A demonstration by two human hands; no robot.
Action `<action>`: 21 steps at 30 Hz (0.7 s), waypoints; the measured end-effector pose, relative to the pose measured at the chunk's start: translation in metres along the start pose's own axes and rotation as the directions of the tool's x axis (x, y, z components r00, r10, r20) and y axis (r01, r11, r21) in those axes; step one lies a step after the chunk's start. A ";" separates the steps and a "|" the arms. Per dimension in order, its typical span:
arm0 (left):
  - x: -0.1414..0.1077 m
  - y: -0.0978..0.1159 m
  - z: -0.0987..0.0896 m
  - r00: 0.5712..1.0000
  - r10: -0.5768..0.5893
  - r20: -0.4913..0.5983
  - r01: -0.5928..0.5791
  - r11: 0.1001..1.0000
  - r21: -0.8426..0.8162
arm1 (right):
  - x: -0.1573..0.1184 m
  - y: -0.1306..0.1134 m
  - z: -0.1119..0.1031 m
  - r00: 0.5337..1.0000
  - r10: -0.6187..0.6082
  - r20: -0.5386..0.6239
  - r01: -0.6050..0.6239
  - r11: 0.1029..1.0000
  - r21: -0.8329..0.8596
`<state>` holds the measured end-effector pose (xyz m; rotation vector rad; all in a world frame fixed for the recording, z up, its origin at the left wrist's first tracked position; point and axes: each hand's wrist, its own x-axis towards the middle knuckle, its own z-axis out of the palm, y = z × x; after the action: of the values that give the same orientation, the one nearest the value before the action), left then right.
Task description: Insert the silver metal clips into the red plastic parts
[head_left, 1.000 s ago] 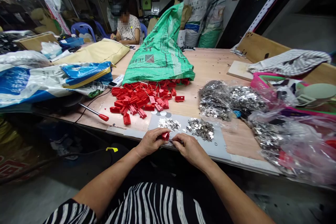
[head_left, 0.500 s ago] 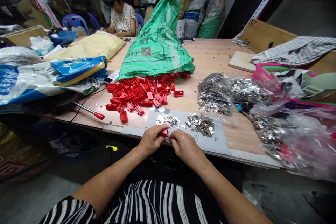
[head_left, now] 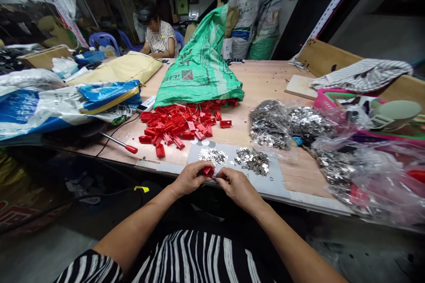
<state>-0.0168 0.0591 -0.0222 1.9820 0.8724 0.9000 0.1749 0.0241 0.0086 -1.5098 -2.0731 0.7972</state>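
Observation:
Near the table's front edge, my left hand (head_left: 193, 178) grips a red plastic piece (head_left: 208, 171) between thumb and fingers. Close to its right side is my right hand (head_left: 235, 184), its thumb and fingers pinched together at something too small to make out. Just beyond my hands, a pile of bright metal pieces (head_left: 213, 156) and a darker pile of metal pieces (head_left: 254, 161) lie on a grey sheet (head_left: 277, 177). Many more red pieces (head_left: 172, 124) are heaped at the mouth of a green sack (head_left: 202, 75).
Bags of metal parts (head_left: 270, 124) lie on the right beside a pink basket (head_left: 323, 99). A red-tipped lever (head_left: 130, 148) and blue-white sacks (head_left: 59, 108) are on the left. A person (head_left: 161, 40) sits across the table.
The camera view has shifted slightly, so the table appears a little lower. The red piece in my left hand has turned, showing more of its end. My right hand remains close by.

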 end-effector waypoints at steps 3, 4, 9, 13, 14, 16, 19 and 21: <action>0.000 0.000 0.000 1.000 0.008 0.010 -0.008 1.000 0.013 | 0.001 -0.002 0.003 1.000 -0.014 -0.008 0.014 0.998 -0.055; 0.000 0.001 0.000 1.000 0.010 0.012 -0.010 1.000 0.019 | 0.002 -0.002 0.003 1.000 -0.017 -0.012 0.016 0.998 -0.069; 0.000 0.001 0.002 1.000 0.016 0.020 -0.016 0.999 0.035 | 0.003 -0.006 0.004 1.000 -0.004 -0.007 0.003 0.993 -0.120; 0.001 0.002 0.003 0.999 0.026 0.028 -0.028 0.998 0.047 | 0.004 -0.010 0.007 1.000 0.006 -0.003 -0.006 0.988 -0.155; 0.002 0.002 0.004 0.999 0.030 0.028 -0.031 0.998 0.047 | 0.004 -0.011 0.008 1.000 0.012 -0.005 -0.013 0.986 -0.167; 0.003 0.001 0.004 0.999 0.030 0.022 -0.031 0.999 0.040 | 0.003 -0.012 0.009 1.000 0.018 -0.014 -0.020 0.982 -0.185; 0.002 0.002 0.004 1.000 0.010 -0.002 -0.010 1.000 0.016 | -0.001 -0.011 0.010 1.000 0.005 -0.017 -0.008 0.983 -0.183; -0.001 0.004 0.004 0.999 -0.017 -0.047 0.017 1.000 -0.005 | -0.007 -0.008 0.010 1.000 -0.022 -0.021 0.019 0.990 -0.141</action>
<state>-0.0130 0.0547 -0.0209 1.9536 0.9119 0.9414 0.1644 0.0132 0.0067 -1.5607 -2.1640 0.6358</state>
